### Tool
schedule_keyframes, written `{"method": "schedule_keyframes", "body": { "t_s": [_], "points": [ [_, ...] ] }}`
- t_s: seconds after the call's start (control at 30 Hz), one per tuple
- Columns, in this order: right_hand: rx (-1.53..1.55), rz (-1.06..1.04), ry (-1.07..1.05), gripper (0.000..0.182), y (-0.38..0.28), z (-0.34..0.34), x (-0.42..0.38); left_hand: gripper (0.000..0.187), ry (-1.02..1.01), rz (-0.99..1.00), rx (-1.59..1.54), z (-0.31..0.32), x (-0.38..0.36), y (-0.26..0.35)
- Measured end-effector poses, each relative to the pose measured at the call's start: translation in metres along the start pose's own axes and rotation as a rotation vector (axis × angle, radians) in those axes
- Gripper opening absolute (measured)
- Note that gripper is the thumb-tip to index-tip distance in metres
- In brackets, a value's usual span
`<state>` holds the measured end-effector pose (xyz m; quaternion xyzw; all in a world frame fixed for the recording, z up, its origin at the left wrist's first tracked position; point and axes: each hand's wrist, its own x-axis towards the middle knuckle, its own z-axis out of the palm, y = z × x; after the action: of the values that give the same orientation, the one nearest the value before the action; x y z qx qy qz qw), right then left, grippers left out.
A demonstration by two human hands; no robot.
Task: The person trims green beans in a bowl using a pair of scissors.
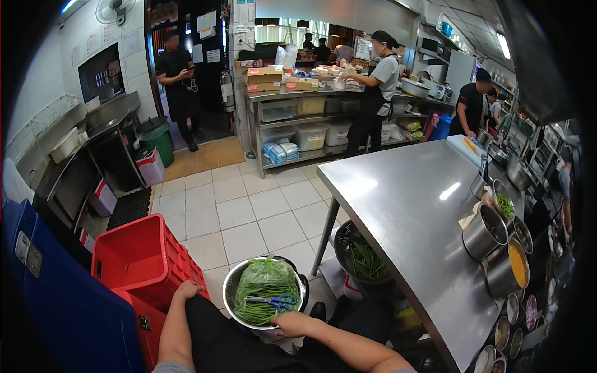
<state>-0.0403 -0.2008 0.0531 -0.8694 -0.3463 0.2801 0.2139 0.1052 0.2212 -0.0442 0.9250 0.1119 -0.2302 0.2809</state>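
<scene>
Between my legs stands a white colander (229, 287), set in a dark-rimmed container. In it lies a clear plastic bag (264, 273) of long green beans (261, 309). A pair of scissors (273, 301) with blue handles rests on top of the beans. My right hand (292, 324) is closed on the near right rim of the colander, close to the scissors' handles. My left hand (188, 290) lies on my knee beside the red crate (134, 258), its fingers partly visible and holding nothing.
A steel table (398, 186) stands on my right, with steel pots (485, 233) along its far side. Beneath it sits a dark basket (342, 248) of green beans. A blue bin (68, 298) is at left. Several people work around the back counter (311, 94).
</scene>
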Motion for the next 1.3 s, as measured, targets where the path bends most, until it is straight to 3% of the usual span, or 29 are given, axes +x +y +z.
{"method": "schedule_keyframes", "body": {
  "t_s": [0.17, 0.27, 0.47, 1.3],
  "points": [
    [0.014, -0.014, 0.001, 0.035, -0.001, 0.003, -0.001, 0.042, 0.028, -0.024, -0.050, 0.009, 0.020, -0.020],
    [0.012, 0.003, -0.023, 0.036, -0.002, 0.002, 0.000, 0.035, 0.103, -0.018, -0.043, 0.000, -0.011, 0.003],
    [0.015, 0.001, -0.007, 0.035, 0.000, 0.005, 0.001, 0.037, 0.139, -0.013, -0.044, -0.002, -0.021, 0.002],
    [-0.041, 0.014, -0.027, 0.037, -0.002, 0.007, 0.002, 0.042, 0.112, -0.045, -0.066, -0.002, -0.019, -0.003]
  ]
}}
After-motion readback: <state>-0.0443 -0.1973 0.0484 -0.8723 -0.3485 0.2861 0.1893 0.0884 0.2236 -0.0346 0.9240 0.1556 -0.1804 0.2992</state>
